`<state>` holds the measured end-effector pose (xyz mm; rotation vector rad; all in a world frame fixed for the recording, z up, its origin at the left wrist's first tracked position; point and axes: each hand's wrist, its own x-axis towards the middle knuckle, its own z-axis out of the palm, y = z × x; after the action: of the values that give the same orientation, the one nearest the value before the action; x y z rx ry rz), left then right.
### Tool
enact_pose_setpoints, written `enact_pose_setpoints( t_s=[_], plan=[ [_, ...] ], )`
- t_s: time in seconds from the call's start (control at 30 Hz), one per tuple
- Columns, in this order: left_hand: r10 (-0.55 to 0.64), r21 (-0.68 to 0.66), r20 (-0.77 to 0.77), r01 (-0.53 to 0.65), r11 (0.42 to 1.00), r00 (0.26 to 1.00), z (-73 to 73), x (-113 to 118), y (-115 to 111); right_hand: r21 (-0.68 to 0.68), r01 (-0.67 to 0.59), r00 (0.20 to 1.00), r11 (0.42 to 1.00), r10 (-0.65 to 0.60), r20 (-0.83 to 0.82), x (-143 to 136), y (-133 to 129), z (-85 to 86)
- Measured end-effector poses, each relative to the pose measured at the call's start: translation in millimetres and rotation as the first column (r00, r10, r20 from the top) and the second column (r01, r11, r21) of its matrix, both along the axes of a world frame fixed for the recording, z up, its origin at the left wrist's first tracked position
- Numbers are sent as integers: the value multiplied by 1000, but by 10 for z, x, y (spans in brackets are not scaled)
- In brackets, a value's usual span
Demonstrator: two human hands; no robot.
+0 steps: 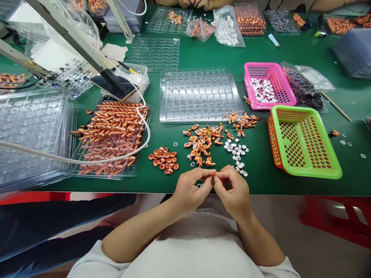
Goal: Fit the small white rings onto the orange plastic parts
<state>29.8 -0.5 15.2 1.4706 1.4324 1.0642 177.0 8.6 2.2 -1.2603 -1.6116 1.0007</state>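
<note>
My left hand [193,186] and my right hand [233,190] meet fingertip to fingertip at the table's front edge. Both are closed in a pinch on a small part, mostly hidden by the fingers; a bit of orange shows between them. Just beyond lies a loose pile of orange earphone-like shells [203,143] with yellow bits. Small white caps [237,151] are scattered to the right of that pile. Round copper-coloured cups [164,160] lie in a cluster to the left. A few white rings [199,185] rest by my left fingers.
A clear tray [199,96] lies behind the piles. Pink basket [269,83] and green basket [307,141] stand at right. A tray of copper-coloured stems [113,135], a white cable [146,135] and a phone [116,85] are at left. Another person's hands [197,3] show at the far side.
</note>
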Motion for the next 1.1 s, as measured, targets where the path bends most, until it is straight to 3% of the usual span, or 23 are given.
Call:
enact_pose_setpoints(
  t_s=[0.23, 0.4, 0.73, 0.83, 0.93, 1.1],
  plan=[
    [-16, 73, -51, 20, 997, 999, 17, -20, 17, -94, -50, 998, 994, 47, -39, 32, 14, 45],
    [-17, 128, -65, 26, 992, 998, 28, -12, 4, -49, -44, 998, 998, 41, -50, -1, 9, 70],
    [-25, 7, -79, 25, 1000, 997, 51, -21, 33, 11, -60, 998, 998, 59, 36, -17, 20, 59],
    [-23, -125, 19, 25, 992, 1000, 83, -32, 80, 23, -87, 995, 996, 85, 46, 19, 47, 83],
    [47, -253, 229, 13, 967, 972, 113, -45, 123, -10, -131, 991, 991, 131, 13, 96, 70, 113],
    [152, -306, 419, -18, 952, 895, 123, -44, 129, -103, -105, 991, 989, 96, -90, 202, 6, 75]
  ],
)
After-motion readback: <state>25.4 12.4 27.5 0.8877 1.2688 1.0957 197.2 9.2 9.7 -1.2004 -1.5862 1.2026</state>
